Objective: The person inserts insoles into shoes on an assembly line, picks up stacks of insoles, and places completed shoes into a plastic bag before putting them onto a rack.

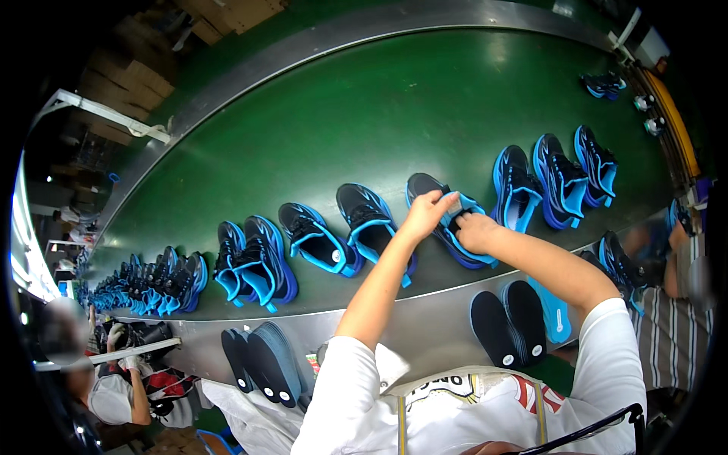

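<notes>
A black sneaker with blue trim (pixel 426 184) lies under both hands on the green belt, its toe pointing away from me. My left hand (pixel 429 215) is closed, pinching the shoe's tongue (pixel 453 205) between thumb and fingers. At the collar, my right hand (pixel 475 232) is curled with its fingertips down in the shoe opening. Those fingertips and the shoe's inside are partly hidden. Just left of it stands another black and blue sneaker (pixel 364 206), and to the right is one with a pale inside (pixel 516 186).
Along the green conveyor belt (pixel 303 114) more sneakers run left and right. On the metal ledge (pixel 425 303) near me lie dark insoles (pixel 523 318), a blue insole (pixel 557 315) and another stack of insoles (pixel 274 360). Co-workers sit at lower left (pixel 114 390) and right (pixel 671 326).
</notes>
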Demonstrator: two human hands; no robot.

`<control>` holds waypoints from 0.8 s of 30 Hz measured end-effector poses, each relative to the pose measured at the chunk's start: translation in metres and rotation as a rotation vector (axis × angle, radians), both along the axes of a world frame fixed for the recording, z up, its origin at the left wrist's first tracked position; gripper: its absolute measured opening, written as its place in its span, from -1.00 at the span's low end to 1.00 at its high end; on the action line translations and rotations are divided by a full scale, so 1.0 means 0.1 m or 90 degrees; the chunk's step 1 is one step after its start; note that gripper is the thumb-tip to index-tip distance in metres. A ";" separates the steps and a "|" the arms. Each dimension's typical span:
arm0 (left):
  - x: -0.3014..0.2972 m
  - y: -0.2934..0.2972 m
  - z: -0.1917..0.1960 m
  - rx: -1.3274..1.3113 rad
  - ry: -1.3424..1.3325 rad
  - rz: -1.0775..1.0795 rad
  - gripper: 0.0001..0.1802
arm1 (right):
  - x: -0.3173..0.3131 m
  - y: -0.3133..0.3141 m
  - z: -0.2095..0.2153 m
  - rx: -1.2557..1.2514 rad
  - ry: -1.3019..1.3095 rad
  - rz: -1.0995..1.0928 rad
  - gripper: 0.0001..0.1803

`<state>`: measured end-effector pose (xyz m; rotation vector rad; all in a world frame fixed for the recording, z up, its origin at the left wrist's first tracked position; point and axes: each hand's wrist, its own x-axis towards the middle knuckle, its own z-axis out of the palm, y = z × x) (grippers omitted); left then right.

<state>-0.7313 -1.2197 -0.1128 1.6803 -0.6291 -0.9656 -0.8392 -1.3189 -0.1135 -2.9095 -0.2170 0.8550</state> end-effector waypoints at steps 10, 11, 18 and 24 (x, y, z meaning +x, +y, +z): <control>-0.03 -0.08 0.03 0.000 0.053 0.021 -0.62 | 0.04 0.01 0.16 -0.067 0.169 0.073 -0.67; -0.05 -0.11 0.02 -0.023 0.033 0.038 -0.62 | 0.06 0.02 0.16 -0.068 0.165 0.076 -0.67; -0.32 -0.34 -0.02 -0.087 -0.314 0.114 -0.62 | 0.13 -0.17 -0.49 0.068 0.057 -0.069 -0.64; -0.47 -0.20 -0.08 -0.109 -0.408 0.103 -0.67 | 0.21 -0.01 -0.82 0.048 0.033 -0.130 -0.64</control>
